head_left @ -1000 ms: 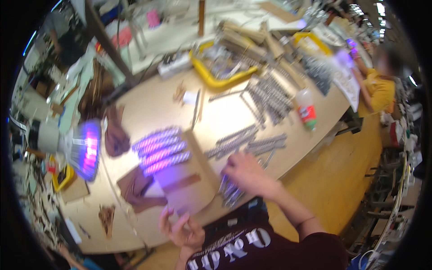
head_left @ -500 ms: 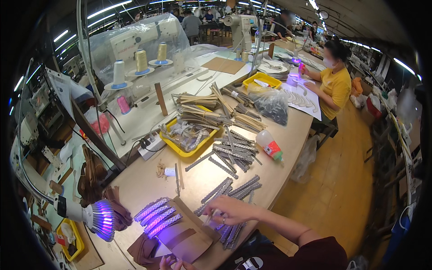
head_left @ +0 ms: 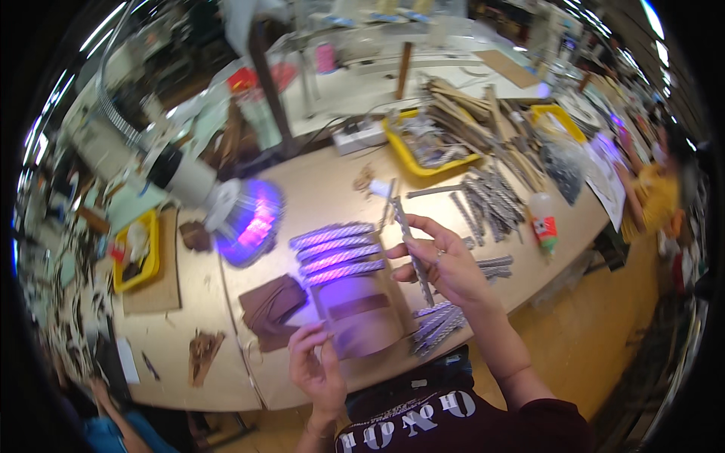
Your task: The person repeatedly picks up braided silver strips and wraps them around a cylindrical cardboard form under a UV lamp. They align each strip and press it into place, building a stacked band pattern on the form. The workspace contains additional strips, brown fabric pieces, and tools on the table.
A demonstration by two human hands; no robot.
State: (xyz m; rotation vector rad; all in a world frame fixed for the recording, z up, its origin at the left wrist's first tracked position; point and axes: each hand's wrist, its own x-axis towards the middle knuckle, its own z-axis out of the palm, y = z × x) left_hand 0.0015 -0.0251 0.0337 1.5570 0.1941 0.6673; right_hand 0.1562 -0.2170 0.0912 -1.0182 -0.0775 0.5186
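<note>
My right hand (head_left: 451,266), a ring on one finger, pinches a grey braided strip (head_left: 414,260) between thumb and fingers. The strip stands nearly upright above the right edge of a brown board (head_left: 366,332). Several braided strips (head_left: 341,253) lie side by side across the top of that board, in purple light. My left hand (head_left: 317,370) is at the board's lower left corner, fingers loosely bent and apart, with nothing visible in them. Folded brown material (head_left: 273,309) sits left of the board. More loose braided strips (head_left: 442,326) lie beneath my right wrist.
A lamp (head_left: 249,223) with purple light hangs left of the board. Behind are a yellow tray (head_left: 434,170), a power strip (head_left: 359,137) and a pile of braided strips (head_left: 491,200). A glue bottle (head_left: 542,223) stands right; a person in yellow (head_left: 651,200) sits beyond.
My right hand has come up from the loose strips with one braided strip in its grip. My left hand has risen further into view beside the board. The whole view has swung left.
</note>
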